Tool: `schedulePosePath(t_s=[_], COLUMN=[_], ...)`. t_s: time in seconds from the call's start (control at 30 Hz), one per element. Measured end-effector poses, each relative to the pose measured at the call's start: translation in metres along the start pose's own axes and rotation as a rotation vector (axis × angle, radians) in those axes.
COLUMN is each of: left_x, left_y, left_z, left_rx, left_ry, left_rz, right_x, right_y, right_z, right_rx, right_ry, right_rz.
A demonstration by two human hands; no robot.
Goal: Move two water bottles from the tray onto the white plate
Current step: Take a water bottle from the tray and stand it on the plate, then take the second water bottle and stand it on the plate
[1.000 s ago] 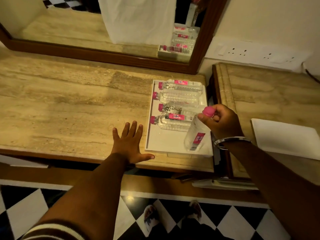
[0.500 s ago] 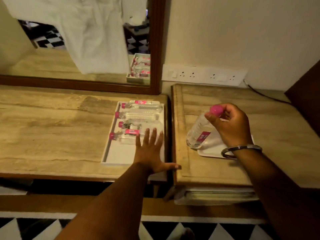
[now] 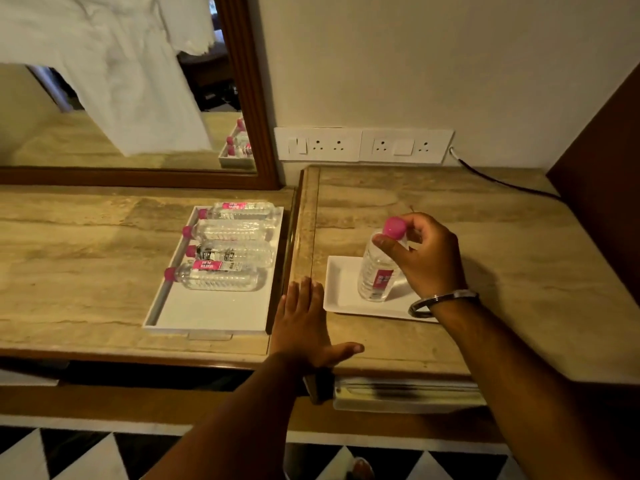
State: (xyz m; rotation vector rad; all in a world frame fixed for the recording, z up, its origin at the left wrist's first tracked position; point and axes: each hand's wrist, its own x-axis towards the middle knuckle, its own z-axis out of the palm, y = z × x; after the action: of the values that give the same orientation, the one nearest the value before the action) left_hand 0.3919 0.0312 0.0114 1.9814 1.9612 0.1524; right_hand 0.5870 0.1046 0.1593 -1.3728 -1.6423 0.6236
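A clear water bottle (image 3: 376,271) with a pink cap stands upright on the white plate (image 3: 341,289), on the right-hand table. My right hand (image 3: 424,258) grips it at the neck, just under the cap. A white tray (image 3: 211,311) on the left table holds several more bottles (image 3: 221,278) lying on their sides, pink caps pointing left. My left hand (image 3: 304,323) lies flat, fingers together and thumb out, across the seam between the two tables, between tray and plate, holding nothing.
A wood-framed mirror (image 3: 263,98) leans at the back of the left table. A white socket strip (image 3: 363,145) is on the wall, with a black cable (image 3: 502,183) running along the right table's back. A dark wooden panel (image 3: 602,161) stands at far right.
My right hand has carried the bottle from above the tray rightward and set it upright on the plate. My left hand has slid right, from left of the tray to the gap between the tables.
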Motion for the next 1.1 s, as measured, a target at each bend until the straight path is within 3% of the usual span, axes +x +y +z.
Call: schedulePosePath(t_s=[0.57,0.77,0.9,1.1], left_x=[0.001,0.0,-0.015,-0.04], left_y=[-0.002,-0.015,-0.082,-0.249], left_z=[0.002,-0.002,-0.031,-0.086], left_rx=[0.005,0.029,0.074,0.275], left_ry=[0.003,0.02,0.064,0.002], left_rz=[0.009,0.101,0.186,0.039], right_x=[-0.01,-0.017,-0.029,-0.04], right_y=[-0.002,-0.036,-0.084,-0.14], right_z=[0.0,-0.006,0.028,0.146], right_rx=[-0.076,-0.203,-0.206,-0.283], right_ry=[-0.082,0.116,0.156,-0.137], right_rz=[0.044,-0.062,-0.259,-0.283])
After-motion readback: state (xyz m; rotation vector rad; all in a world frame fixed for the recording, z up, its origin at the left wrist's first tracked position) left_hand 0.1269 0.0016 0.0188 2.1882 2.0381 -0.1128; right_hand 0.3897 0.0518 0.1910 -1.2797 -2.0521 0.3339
